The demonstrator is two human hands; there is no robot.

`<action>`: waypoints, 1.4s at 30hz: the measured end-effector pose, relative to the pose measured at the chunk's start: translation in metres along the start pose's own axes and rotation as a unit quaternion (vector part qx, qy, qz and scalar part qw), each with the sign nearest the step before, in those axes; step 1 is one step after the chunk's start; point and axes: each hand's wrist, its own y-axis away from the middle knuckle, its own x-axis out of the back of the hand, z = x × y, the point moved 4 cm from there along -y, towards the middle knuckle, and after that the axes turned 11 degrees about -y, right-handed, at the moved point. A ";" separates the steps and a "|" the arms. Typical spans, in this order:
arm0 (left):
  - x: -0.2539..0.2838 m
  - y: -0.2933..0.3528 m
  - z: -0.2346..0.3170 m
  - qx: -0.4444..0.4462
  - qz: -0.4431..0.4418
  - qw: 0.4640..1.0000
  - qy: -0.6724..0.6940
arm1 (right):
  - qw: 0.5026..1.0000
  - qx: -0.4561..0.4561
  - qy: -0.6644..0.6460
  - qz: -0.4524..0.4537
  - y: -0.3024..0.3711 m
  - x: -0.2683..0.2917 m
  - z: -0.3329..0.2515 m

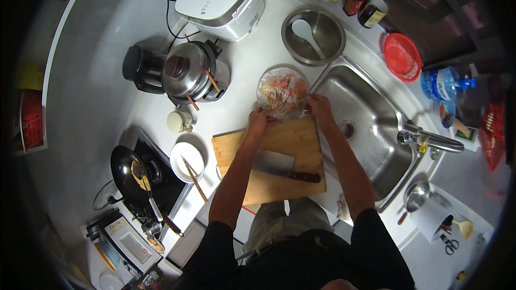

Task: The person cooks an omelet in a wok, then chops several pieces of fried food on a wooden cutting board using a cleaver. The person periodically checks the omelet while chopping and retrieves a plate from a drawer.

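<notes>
Evidently, a white tabletop (242, 67) is filling a kitchen corner, with a steel sink (371, 113) sitting along its right edge and a cutting board (298, 142) lying at its near edge. Just past the board's far edge, a bowl (282, 92) of food is standing under clear wrap. The left hand (258, 122) and right hand (319, 108) are touching its near side; whether they are gripping rim or wrap, I cannot tell. The wrap is blurring the food, and the left forearm is hiding part of a cleaver (277, 162).

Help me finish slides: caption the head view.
Left hand and right hand at a plastic-covered dish, with a cleaver on the wooden cutting board.
</notes>
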 end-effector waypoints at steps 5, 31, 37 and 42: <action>0.006 -0.014 0.001 -0.012 -0.038 0.999 -0.025 | 0.999 -0.008 -0.031 0.003 -0.002 -0.004 0.000; 0.034 -0.001 0.025 -0.022 0.005 0.999 -0.041 | 0.934 -0.069 -0.351 -0.025 -0.008 -0.041 0.027; 0.028 -0.002 0.020 -0.022 0.051 0.997 -0.061 | 0.948 -0.001 -0.315 0.045 0.003 -0.025 0.022; 0.024 -0.005 0.009 -0.023 0.058 0.995 -0.084 | 0.924 -0.001 -0.383 0.000 0.007 -0.026 0.004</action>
